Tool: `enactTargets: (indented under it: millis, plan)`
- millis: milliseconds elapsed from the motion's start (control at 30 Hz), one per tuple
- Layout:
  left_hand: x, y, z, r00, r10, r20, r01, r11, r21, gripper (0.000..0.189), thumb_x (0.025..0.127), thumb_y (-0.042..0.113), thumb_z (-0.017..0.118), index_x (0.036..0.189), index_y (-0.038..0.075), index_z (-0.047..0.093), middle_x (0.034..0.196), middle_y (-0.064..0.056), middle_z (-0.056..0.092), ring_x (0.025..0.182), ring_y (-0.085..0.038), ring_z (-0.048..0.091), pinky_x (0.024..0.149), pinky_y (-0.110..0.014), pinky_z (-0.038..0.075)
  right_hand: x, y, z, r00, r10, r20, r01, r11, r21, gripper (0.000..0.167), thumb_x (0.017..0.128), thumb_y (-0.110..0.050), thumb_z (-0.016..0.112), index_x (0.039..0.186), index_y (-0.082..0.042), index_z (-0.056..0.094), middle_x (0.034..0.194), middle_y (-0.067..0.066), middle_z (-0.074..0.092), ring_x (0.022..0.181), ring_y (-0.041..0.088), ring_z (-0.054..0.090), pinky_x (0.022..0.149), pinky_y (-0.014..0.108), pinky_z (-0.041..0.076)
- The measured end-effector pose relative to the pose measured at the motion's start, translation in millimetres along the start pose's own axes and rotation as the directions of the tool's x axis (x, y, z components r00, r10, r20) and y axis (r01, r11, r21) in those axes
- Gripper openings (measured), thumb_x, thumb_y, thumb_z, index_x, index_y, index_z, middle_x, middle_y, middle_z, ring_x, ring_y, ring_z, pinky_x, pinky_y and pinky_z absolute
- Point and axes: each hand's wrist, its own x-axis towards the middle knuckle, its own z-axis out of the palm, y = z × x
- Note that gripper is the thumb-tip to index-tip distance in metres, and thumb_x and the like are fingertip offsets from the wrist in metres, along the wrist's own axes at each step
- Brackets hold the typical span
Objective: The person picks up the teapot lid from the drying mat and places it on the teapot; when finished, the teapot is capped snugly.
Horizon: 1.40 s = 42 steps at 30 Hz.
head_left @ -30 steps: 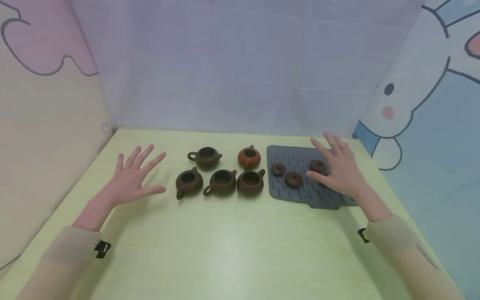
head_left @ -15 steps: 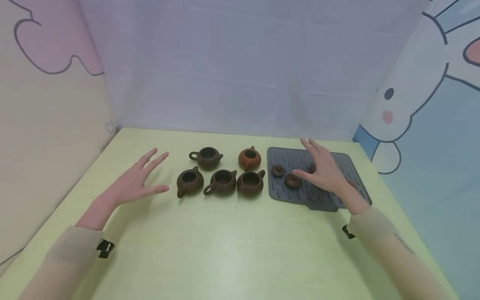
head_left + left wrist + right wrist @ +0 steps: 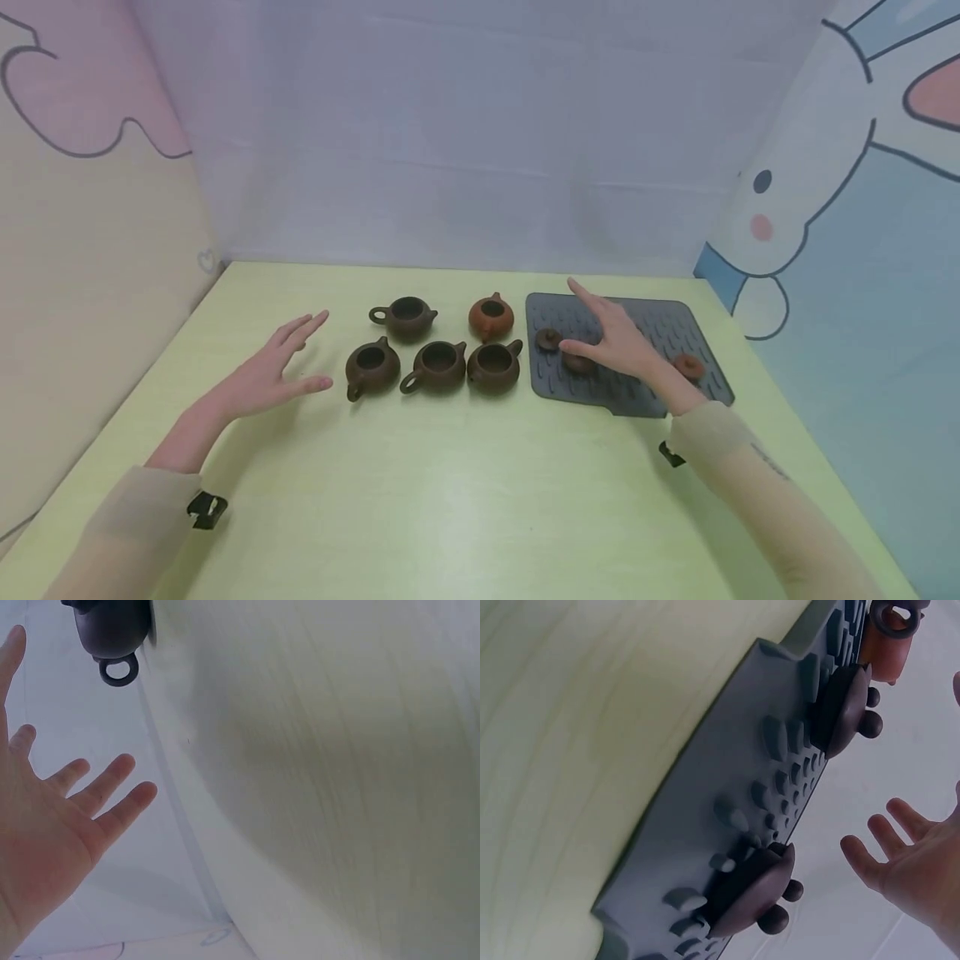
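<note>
My left hand (image 3: 262, 375) is in the air left of the teapots, fingers spread and holding nothing. Nearest to it is a dark brown lidless teapot (image 3: 378, 375); another dark teapot (image 3: 112, 630) shows at the top of the left wrist view. My right hand (image 3: 617, 340) hovers over a grey ribbed mat (image 3: 667, 315), fingers extended, apart from the lids. By its thumb lie a small dark lid (image 3: 548, 339) and a larger dark lid (image 3: 577, 365), partly covered. A reddish-brown lid (image 3: 688, 367) sits near the forearm. The hand hides part of the mat.
More lidless teapots stand mid-table: a dark one (image 3: 405, 321) at the back left, a reddish one (image 3: 491, 320) behind, and two dark ones (image 3: 437, 368) in front. A pale curtain (image 3: 450, 150) hangs behind the light table (image 3: 450, 492).
My right hand has moved left across the mat, uncovering the reddish-brown lid. The left hand has turned slightly, its fingers drawing closer together. Teapots and lids stay in place.
</note>
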Motion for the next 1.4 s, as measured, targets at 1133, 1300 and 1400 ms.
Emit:
enactTargets:
  millis: [1133, 1300, 1400]
  plan:
    - [8.1, -10.2, 20.6, 0.976, -0.008, 0.216, 0.104, 0.892, -0.439, 0.088, 0.097, 0.028, 0.064, 0.160, 0.026, 0.004, 0.160, -0.018, 0.028, 0.126, -0.030, 0.060, 0.107, -0.056, 0.040, 27.7, 3.2, 24.4, 0.981, 0.111, 0.160, -0.128, 0.987, 0.097, 0.066, 0.092, -0.033, 0.071, 0.150, -0.016, 0.044, 0.148, 0.018, 0.049, 0.137, 0.041, 0.044, 0.108, 0.062, 0.039]
    - [14.3, -11.4, 24.0, 0.969, 0.005, 0.248, 0.112, 0.884, -0.454, 0.087, 0.096, 0.026, 0.065, 0.160, 0.018, 0.006, 0.158, -0.020, 0.032, 0.128, -0.036, 0.057, 0.108, -0.060, 0.038, 28.5, 2.6, 26.9, 0.977, 0.141, 0.162, -0.157, 0.983, 0.092, 0.058, 0.093, -0.032, 0.069, 0.146, -0.015, 0.050, 0.146, 0.016, 0.053, 0.136, 0.038, 0.047, 0.109, 0.059, 0.040]
    - [17.3, -10.1, 25.2, 0.960, -0.019, 0.278, 0.144, 0.889, -0.435, 0.085, 0.095, 0.032, 0.066, 0.160, 0.021, 0.012, 0.159, -0.017, 0.033, 0.131, -0.036, 0.054, 0.109, -0.062, 0.037, 28.4, 1.4, 27.3, 0.972, 0.169, 0.163, -0.186, 0.978, 0.096, 0.054, 0.093, -0.031, 0.069, 0.143, -0.015, 0.054, 0.145, 0.015, 0.055, 0.136, 0.036, 0.048, 0.109, 0.058, 0.041]
